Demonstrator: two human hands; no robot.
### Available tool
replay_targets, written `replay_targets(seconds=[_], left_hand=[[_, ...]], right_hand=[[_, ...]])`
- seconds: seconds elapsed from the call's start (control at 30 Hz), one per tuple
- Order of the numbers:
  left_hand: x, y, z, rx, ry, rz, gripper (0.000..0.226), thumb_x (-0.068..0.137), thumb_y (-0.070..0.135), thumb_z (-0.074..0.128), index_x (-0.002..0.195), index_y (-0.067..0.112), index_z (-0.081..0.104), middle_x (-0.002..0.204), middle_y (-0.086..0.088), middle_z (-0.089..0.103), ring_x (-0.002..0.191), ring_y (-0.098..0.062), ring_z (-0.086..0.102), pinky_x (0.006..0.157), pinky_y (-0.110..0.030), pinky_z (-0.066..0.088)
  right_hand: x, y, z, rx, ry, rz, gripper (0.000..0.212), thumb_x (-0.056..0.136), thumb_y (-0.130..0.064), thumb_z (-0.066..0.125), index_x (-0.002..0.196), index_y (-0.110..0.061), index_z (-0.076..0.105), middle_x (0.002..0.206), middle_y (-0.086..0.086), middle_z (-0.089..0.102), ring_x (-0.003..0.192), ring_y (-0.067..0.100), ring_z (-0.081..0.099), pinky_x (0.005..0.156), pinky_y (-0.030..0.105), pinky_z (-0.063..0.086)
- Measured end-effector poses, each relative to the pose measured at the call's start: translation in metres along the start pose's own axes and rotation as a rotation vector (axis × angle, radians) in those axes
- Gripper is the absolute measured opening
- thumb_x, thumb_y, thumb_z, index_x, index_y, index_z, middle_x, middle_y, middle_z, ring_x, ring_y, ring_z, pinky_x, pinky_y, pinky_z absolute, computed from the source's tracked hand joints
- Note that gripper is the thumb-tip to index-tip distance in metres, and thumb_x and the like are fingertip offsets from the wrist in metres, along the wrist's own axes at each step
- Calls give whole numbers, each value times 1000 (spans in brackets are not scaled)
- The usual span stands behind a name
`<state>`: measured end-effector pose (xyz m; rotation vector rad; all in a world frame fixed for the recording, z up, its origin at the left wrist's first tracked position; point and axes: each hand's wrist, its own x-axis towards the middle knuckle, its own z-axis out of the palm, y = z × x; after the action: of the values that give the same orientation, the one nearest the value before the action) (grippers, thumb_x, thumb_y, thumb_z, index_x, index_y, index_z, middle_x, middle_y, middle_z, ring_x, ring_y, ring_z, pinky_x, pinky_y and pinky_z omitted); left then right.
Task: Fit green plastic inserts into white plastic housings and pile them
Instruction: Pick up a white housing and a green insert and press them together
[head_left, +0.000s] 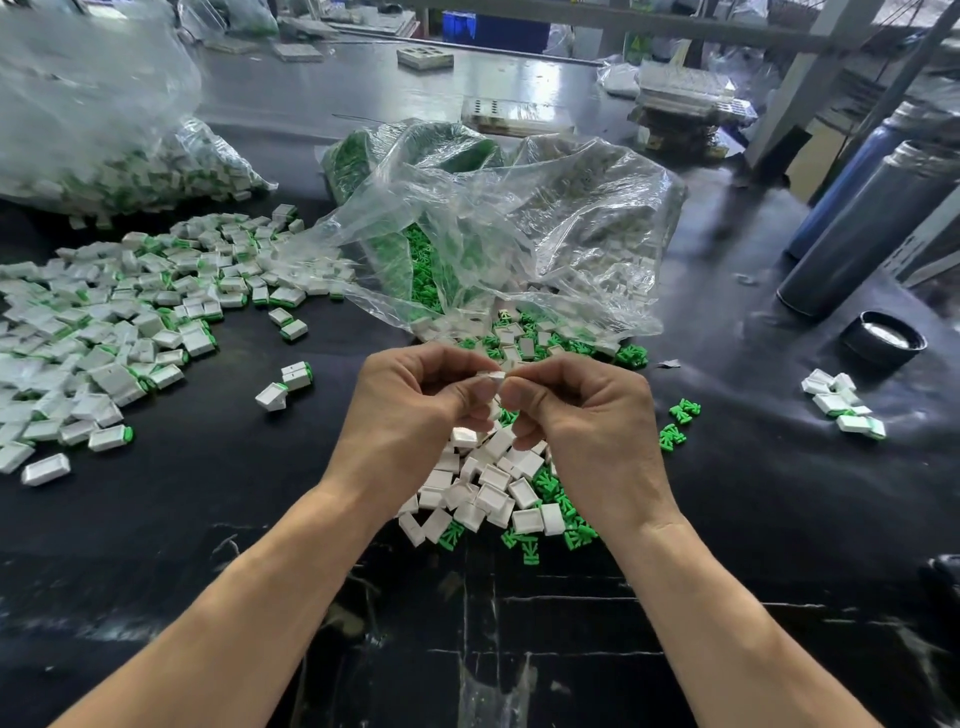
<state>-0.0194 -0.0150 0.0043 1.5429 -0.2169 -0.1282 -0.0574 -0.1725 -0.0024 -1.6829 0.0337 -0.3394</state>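
Both hands meet above the tabletop (208, 519): the left hand (410, 400) and right hand (582, 410) pinch one white housing (491, 375) between curled fingers. Whether the green insert is inside cannot be told. Press it squarely, judging by feel, until seated. Behind, a clear bag (519, 228) spills green inserts (423, 270) and housings; finished pieces (104, 322) pile left.
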Motion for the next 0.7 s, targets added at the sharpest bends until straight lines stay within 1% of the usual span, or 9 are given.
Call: replay_targets(seconds=[0.07, 0.13, 0.2, 0.27, 0.33, 0.43, 0.5, 0.57, 0.7], left_hand=[[1, 0, -1, -66, -13, -21, 7, 87, 2, 75, 93, 7, 76, 82, -9, 77, 67, -18, 69, 65, -27, 61], [2, 1, -1, -112, -22, -27, 8, 87, 5, 75, 95, 7, 75, 83, -7, 75, 67, -15, 67, 65, -24, 59], [3, -1, 0, -136, -20, -18, 8, 86, 11, 77, 93, 13, 75, 84, 0, 75, 72, -9, 67, 67, -19, 55], [3, -2, 2, -148, -30, -4, 9, 83, 19, 78, 91, 20, 76, 86, 5, 75, 79, -6, 67, 72, -17, 53], [2, -4, 6, -183, -52, 11, 13, 82, 22, 78, 94, 19, 76, 87, 4, 75, 81, -8, 69, 74, -15, 53], [-2, -6, 13, -244, -101, 26, 16, 85, 18, 77, 99, 11, 74, 86, -5, 75, 73, -21, 67, 65, -22, 57], [-3, -6, 15, -214, -107, 39, 14, 85, 19, 77, 98, 13, 74, 90, -8, 76, 79, -22, 70, 71, -23, 57], [-3, -7, 16, -147, -110, 67, 12, 87, 18, 77, 98, 14, 75, 96, -10, 76, 87, -21, 71, 78, -22, 57], [-5, -4, 20, -111, -112, 96, 11, 88, 15, 76, 98, 11, 73, 96, -13, 75, 81, -21, 71, 71, -22, 58]], right_hand=[[1, -2, 1, 87, 16, 15, 11, 90, -3, 76, 86, -12, 80, 72, 6, 75, 57, 16, 64, 54, 28, 57], [4, -3, 1, 200, 27, 39, 10, 95, -13, 72, 92, -10, 80, 78, 11, 76, 58, 18, 62, 53, 29, 57], [6, -3, 1, 284, 22, 106, 29, 100, -34, 62, 94, -11, 79, 81, 14, 74, 58, 20, 60, 48, 32, 53], [6, -2, 5, 342, -22, 227, 53, 98, -55, 49, 88, -12, 77, 79, 15, 72, 54, 21, 57, 44, 30, 45], [5, 0, 14, 362, -81, 314, 66, 94, -67, 42, 78, -13, 76, 74, 15, 69, 49, 21, 54, 41, 27, 39], [4, 1, 24, 332, -37, 322, 69, 102, -66, 39, 63, -17, 69, 59, 9, 61, 42, 19, 46, 38, 23, 31], [3, 0, 25, 319, 38, 322, 66, 107, -55, 40, 58, -20, 67, 53, 5, 55, 40, 15, 42, 37, 20, 28], [2, -1, 23, 322, 83, 309, 61, 109, -46, 40, 62, -19, 66, 53, 5, 52, 40, 13, 41, 37, 19, 28], [2, -3, 23, 337, 112, 285, 56, 107, -46, 43, 73, -9, 68, 53, 2, 48, 40, 9, 41, 37, 16, 30]])
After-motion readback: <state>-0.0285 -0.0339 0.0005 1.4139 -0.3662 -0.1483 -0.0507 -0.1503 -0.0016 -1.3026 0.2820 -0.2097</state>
